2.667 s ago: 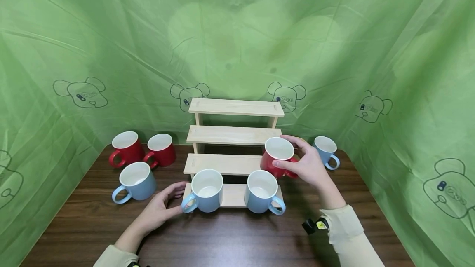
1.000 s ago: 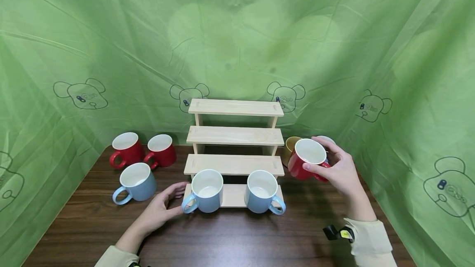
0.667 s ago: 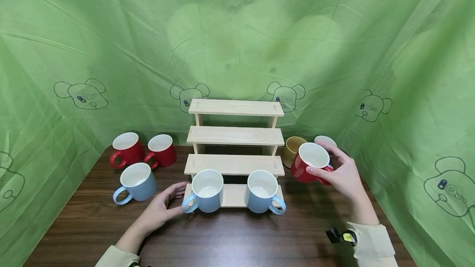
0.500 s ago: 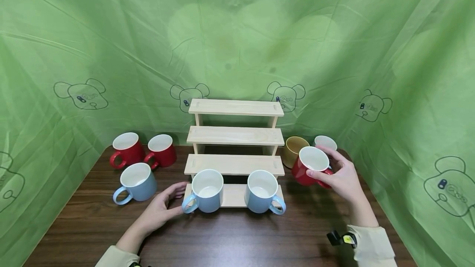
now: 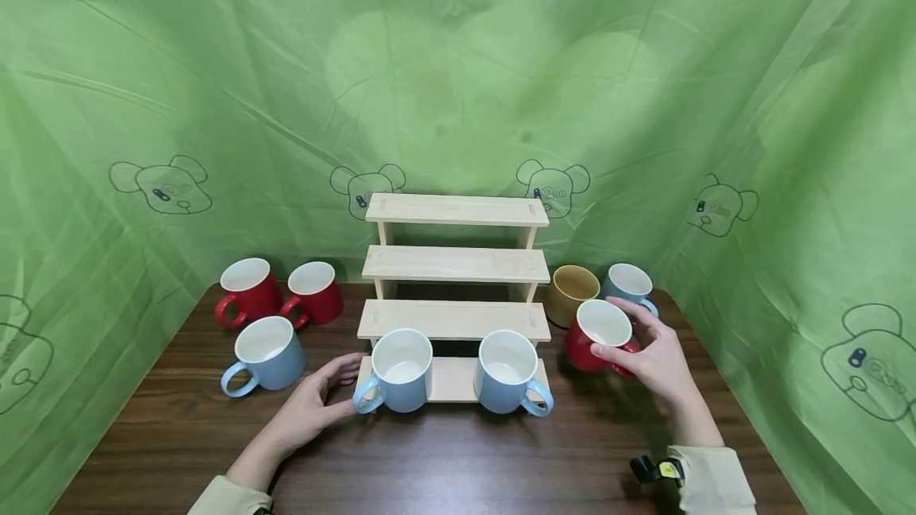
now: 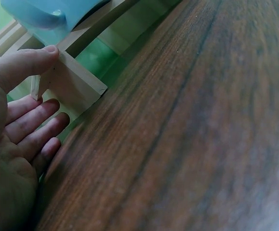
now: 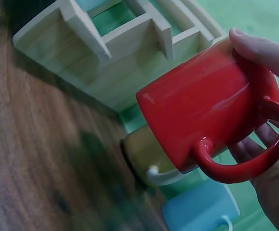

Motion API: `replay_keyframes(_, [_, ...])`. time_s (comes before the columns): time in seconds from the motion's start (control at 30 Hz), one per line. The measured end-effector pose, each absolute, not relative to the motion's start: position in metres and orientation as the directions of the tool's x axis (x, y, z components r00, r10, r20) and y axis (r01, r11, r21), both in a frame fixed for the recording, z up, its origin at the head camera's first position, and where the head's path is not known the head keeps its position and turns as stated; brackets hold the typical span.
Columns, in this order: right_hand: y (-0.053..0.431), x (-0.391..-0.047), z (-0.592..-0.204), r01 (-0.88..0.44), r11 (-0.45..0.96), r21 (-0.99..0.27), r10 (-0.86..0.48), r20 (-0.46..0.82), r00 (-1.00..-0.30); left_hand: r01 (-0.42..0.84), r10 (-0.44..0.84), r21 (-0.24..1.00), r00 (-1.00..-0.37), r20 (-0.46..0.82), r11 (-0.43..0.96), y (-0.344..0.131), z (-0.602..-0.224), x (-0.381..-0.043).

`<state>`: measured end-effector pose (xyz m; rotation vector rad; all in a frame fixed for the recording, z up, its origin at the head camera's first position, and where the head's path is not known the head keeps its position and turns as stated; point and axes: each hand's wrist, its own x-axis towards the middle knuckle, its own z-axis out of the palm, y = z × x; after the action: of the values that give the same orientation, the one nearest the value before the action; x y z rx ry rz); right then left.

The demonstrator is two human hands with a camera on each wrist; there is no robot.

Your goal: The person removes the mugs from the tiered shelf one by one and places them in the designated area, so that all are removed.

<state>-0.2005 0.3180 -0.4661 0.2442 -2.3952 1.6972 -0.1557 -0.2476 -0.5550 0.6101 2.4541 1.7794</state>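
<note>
My right hand (image 5: 651, 352) grips a red mug (image 7: 207, 106) by its rim, thumb on the near side and fingers on the far side, handle toward the palm. The mug is held low over the table, right of the stepped wooden stand (image 5: 454, 318). At the stand's lower left end, my left hand (image 5: 308, 412) holds the lowest step, thumb at its front corner and fingertips along its side (image 6: 65, 82). Two light blue mugs stand on that lowest step, the left one (image 5: 402, 376) close to my left thumb and the right one (image 5: 504, 376) nearer the other end.
Behind the held mug stand a yellow mug (image 5: 572, 292) and a blue mug (image 5: 626, 283). On the table's left side are two red mugs, one outer (image 5: 249, 288) and one inner (image 5: 315, 292), with a blue mug (image 5: 270, 352) before them. Green cloth (image 5: 458, 86) surrounds the table's back and sides.
My right hand has carried the red mug off the stand's second step to the right, then lowered it toward the table. The yellow mug has come into view. My left hand has stayed put.
</note>
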Motion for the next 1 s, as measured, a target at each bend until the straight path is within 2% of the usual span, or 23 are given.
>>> replay_keyframes(1.0, [0.327, -0.208, -0.499, -0.26, 0.435, -0.862, -0.087, 0.247, -0.965, 0.282, 0.343, 0.925, -0.921, 0.186, 0.256, -0.248, -0.557, -0.156])
